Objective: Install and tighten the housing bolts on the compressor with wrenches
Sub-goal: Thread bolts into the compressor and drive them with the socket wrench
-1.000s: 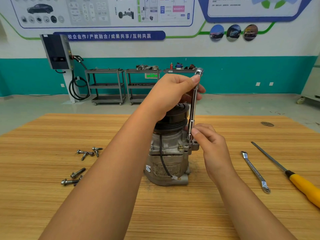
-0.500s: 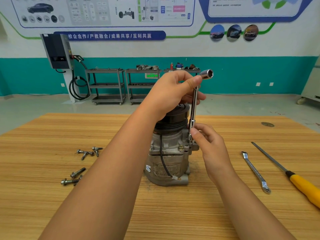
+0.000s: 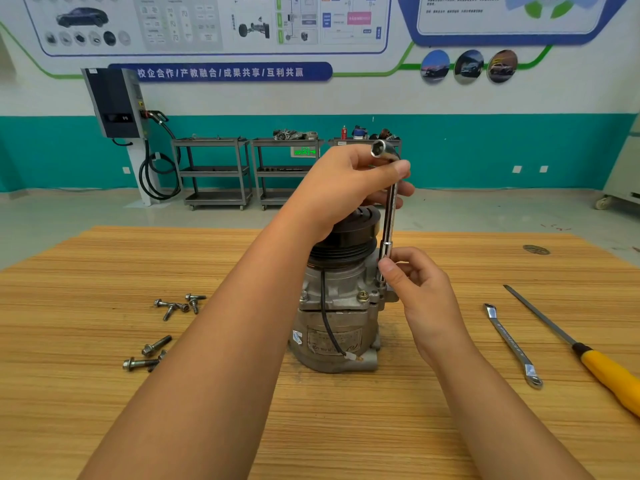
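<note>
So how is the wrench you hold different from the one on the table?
The socket wrench stands upright, gripped by left hand and right hand; the flat wrench lies on the table. The socket wrench is a bent round rod; the flat wrench, a thin strip. Both are shiny metal.

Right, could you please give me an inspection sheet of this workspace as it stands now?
Surface: wooden table, striped grain.
Job's things: compressor upright at centre; L-shaped socket wrench standing at its right flange; loose bolts to its left; flat wrench lying at right.
Clutter: yellow-handled screwdriver at far right.
Hands: left hand grips the wrench's upper bend; right hand pinches its lower shaft.
Cables: black lead down the compressor's front.
Surroundings: metal carts, wall charger, posters behind.
</note>
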Demonstrator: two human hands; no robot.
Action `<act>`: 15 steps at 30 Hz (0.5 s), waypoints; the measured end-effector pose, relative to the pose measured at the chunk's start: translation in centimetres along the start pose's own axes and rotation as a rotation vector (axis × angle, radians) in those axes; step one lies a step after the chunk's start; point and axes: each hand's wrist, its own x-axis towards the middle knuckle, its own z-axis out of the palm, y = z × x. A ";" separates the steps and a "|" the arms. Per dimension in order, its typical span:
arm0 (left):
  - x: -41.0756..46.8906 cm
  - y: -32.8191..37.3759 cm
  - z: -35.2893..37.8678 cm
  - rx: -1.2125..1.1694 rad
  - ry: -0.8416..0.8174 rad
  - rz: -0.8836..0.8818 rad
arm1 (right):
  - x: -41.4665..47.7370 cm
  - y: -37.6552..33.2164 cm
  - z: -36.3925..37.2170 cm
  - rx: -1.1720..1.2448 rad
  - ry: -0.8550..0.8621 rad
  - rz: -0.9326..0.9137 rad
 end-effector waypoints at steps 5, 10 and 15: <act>0.0 -0.1 0.2 0.024 0.062 0.013 | -0.2 -0.2 0.1 -0.008 0.016 -0.007; 0.1 -0.1 0.3 -0.001 0.077 0.016 | -0.3 -0.1 0.3 0.005 0.055 0.006; 0.0 -0.1 0.2 -0.022 0.065 0.004 | -0.2 -0.1 0.2 0.002 0.029 0.008</act>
